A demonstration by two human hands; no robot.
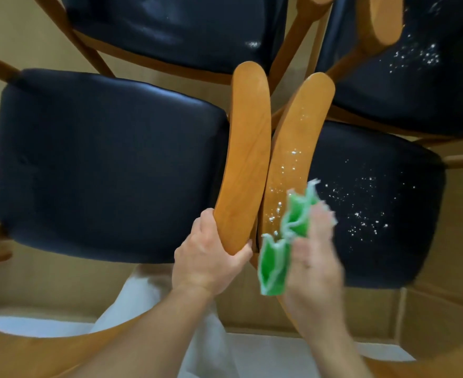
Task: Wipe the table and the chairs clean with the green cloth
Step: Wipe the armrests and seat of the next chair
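A tan tiled floor lies under four wooden chairs with dark padded seats, seen from straight above in the single head view.

The left hand curls round the near end of the left chair back, steadying it. The right hand, blurred, holds the green cloth against the near end of the right chair back, which is dotted with white crumbs. More crumbs lie on the seat at three o'clock of the cloth, and on the seat at one o'clock.

As I judge it, the step is wiping that rail: a long stroke away toward twelve o'clock, cloth flat, should gather the crumbs instead of flicking them onto the seat, which wants wiping afterwards.

The right fingers are smeared, so their exact grip is unclear. No table is surely visible; a curved wooden edge at seven o'clock is cut off.
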